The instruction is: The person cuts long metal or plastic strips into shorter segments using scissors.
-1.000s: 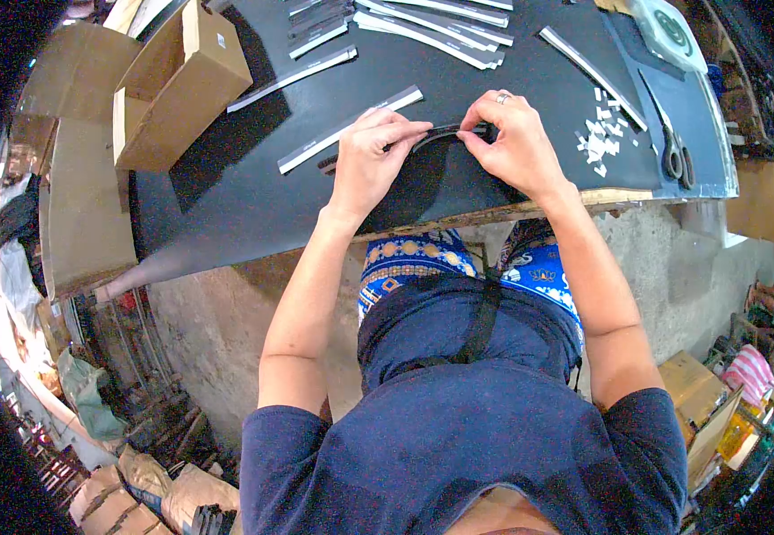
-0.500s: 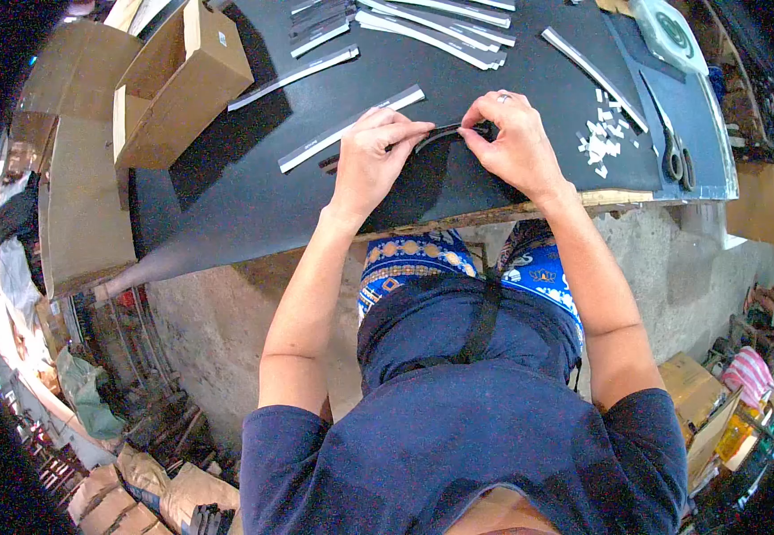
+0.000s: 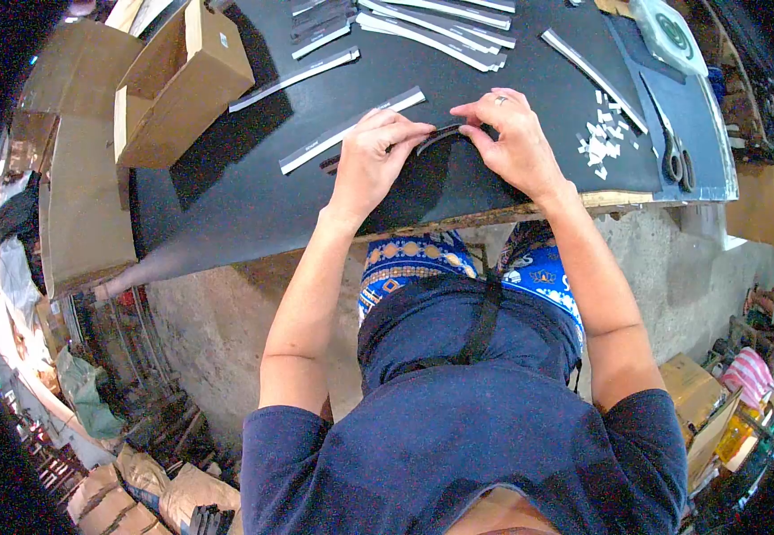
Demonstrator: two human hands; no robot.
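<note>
A thin dark strip (image 3: 441, 137) stretches between my two hands above the black tabletop, bent in a slight arc. My left hand (image 3: 376, 152) pinches it between thumb and fingertips, and its other end shows dark below the wrist side. At the right end of the strip, my right hand (image 3: 512, 143) grips with thumb and forefinger; a ring is on one finger. Just behind my left hand lies a black strip with a white edge (image 3: 316, 153). Small white cut pieces (image 3: 603, 135) are scattered to the right of my right hand.
More white-edged strips (image 3: 432, 34) lie in a pile at the far side, with another strip (image 3: 592, 78) at right. Scissors (image 3: 672, 152) rest on the blue-grey sheet (image 3: 704, 143). An open cardboard box (image 3: 193, 98) stands at left. A clear plastic container (image 3: 670, 34) sits at the far right.
My right fingers have shifted slightly left along the strip, and the forefinger has lifted a little outward. The left hand has barely moved.
</note>
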